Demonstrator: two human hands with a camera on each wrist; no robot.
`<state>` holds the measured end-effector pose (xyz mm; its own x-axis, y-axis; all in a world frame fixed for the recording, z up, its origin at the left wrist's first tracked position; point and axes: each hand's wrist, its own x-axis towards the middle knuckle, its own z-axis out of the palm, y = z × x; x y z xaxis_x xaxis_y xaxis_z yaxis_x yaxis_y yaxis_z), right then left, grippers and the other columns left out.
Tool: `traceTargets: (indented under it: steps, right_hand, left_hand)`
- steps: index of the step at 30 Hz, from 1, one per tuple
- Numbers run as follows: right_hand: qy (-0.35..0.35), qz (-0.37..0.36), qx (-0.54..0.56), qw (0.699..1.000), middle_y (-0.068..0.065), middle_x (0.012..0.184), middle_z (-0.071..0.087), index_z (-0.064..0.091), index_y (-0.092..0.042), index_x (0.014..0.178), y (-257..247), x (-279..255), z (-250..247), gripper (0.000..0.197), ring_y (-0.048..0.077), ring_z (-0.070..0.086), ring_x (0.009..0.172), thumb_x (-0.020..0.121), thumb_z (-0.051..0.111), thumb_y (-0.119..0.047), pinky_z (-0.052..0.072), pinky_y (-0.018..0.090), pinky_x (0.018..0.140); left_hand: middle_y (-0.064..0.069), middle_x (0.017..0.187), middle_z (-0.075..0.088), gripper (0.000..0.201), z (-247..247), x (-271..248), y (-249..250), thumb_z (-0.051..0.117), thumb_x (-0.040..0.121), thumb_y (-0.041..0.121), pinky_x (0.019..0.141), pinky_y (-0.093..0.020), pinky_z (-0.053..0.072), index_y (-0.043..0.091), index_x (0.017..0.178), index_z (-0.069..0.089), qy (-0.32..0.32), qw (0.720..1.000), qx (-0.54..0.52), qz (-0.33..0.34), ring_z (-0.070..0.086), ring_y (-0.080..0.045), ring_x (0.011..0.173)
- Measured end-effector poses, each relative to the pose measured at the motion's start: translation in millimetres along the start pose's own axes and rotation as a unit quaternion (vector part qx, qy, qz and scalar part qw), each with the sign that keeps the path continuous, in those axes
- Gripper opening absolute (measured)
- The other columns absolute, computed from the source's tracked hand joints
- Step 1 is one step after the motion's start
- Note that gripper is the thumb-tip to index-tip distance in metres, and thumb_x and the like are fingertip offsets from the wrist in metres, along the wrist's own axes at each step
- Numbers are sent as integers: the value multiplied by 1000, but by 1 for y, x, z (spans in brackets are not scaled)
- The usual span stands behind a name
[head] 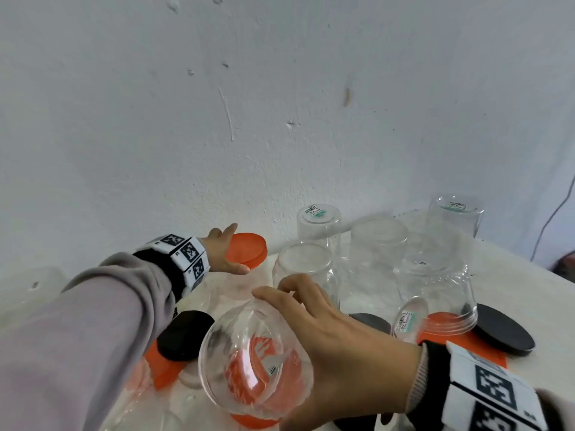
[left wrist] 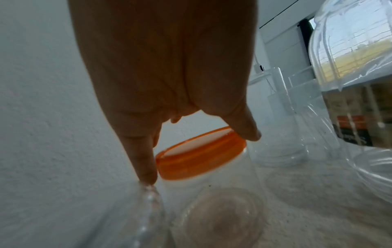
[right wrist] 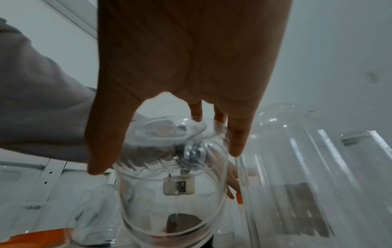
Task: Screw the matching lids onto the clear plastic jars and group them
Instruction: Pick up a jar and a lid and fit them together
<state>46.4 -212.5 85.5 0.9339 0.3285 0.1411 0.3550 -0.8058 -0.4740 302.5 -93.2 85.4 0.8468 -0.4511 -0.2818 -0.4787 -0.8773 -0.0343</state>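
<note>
White table [head: 510,275] against a white wall [head: 217,104] is crowded with clear jars, most stood mouth-down: a wide one [head: 378,259] mid-back, another [head: 435,293] right of it, a tall one [head: 319,225] at the wall, one [head: 455,216] far right.

Step in hand, as judged: pairing one lid with one jar, nothing threaded yet. No jar in view is seen capped.

Held jar [head: 255,362] is gripped by the right hand [head: 336,337] near the front of the table, base toward the head camera, fingers curled round its wall; in the right wrist view the grip sits high on the jar [right wrist: 169,167], thumb one side, fingers the other.

Orange lid [head: 249,250] is pinched by the left hand [head: 222,253] at the back left by the wall, raised off the table. In the left wrist view it [left wrist: 201,154] is held between thumb and a finger, tilted, pale inner face showing.

Loose lids lie flat: black one [head: 504,329] right, black one [head: 185,334] left, further orange lids partly hidden under jars.

Next move, as judged: jar is to be turned mouth-up, lid brought across to it, seated square, then twisted. Size match of this lid to this jar cannot be confirmed.

Writing: small white-and-green barcode stickers are seen on jar bases [head: 317,211], [head: 404,321]; text too small to be read. Square-pattern markers are carried on both wristbands [head: 186,253].
</note>
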Motion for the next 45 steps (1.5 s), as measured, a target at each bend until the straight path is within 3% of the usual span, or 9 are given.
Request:
traceTargets:
  steps: [7,14,21,25,29,32,36,41,45]
  right_hand:
    - [-23,-5,-32,999,-24,133,9,6,-28,148,9,-15,-9,118,-1,15,124,62,81,-57,15,6,98]
    - [-64,7,12,998,-24,119,13,-5,-62,133,19,-40,-20,114,5,30,111,60,82,-55,39,21,94]
    - [-52,6,14,999,-33,118,15,4,-50,133,33,-59,-25,104,-2,26,118,61,79,-54,33,17,97]
    - [-34,19,42,998,-30,120,16,8,-45,136,38,-66,-24,103,-1,37,109,61,77,-54,33,11,85]
    - [-15,13,70,997,-22,116,19,10,-49,134,41,-72,-24,101,-8,45,84,59,77,-52,37,3,67]
    - [-4,15,85,996,-26,118,25,18,-44,132,42,-75,-22,93,-6,41,108,60,75,-54,35,7,83]
    - [5,49,99,994,-27,116,31,26,-36,128,44,-78,-19,86,-1,38,113,60,75,-55,32,9,81]
    - [-16,94,158,983,-18,118,34,29,-36,132,42,-73,-15,96,3,46,108,53,80,-55,41,20,89]
    - [-34,110,213,970,-20,110,40,40,-32,131,37,-66,-6,107,1,50,103,34,69,-67,44,18,83]
  left_hand:
    - [-8,156,16,103,-19,-35,7,61,80,62,111,-47,31,19,153,1,4,999,15,28,28,-26,140]
    - [0,150,34,85,1,-94,39,63,82,57,110,-30,31,16,147,28,-62,995,39,70,36,-17,135]
    - [-16,124,60,35,54,-131,70,61,93,18,94,-37,50,2,123,55,-153,985,34,71,59,-31,111]
    - [-8,133,56,56,78,-144,77,72,85,25,89,-21,40,6,133,50,-100,994,11,45,54,-20,121]
    - [-9,148,37,81,90,-151,79,72,81,40,113,-33,27,9,145,33,-78,997,0,-5,35,-25,137]
    - [-11,139,48,61,88,-156,85,62,89,37,110,-33,31,7,139,43,-86,996,-10,-16,44,-26,129]
    - [-6,92,60,22,83,-171,81,63,89,30,79,-24,45,11,99,62,-57,993,-104,1,49,-9,78]
    - [5,111,57,66,70,-199,56,72,66,64,95,-34,47,25,117,55,-31,984,-157,-74,56,-12,102]
    - [10,110,59,67,60,-224,43,70,76,56,91,-25,48,22,130,47,6,966,-233,-111,57,-9,103]
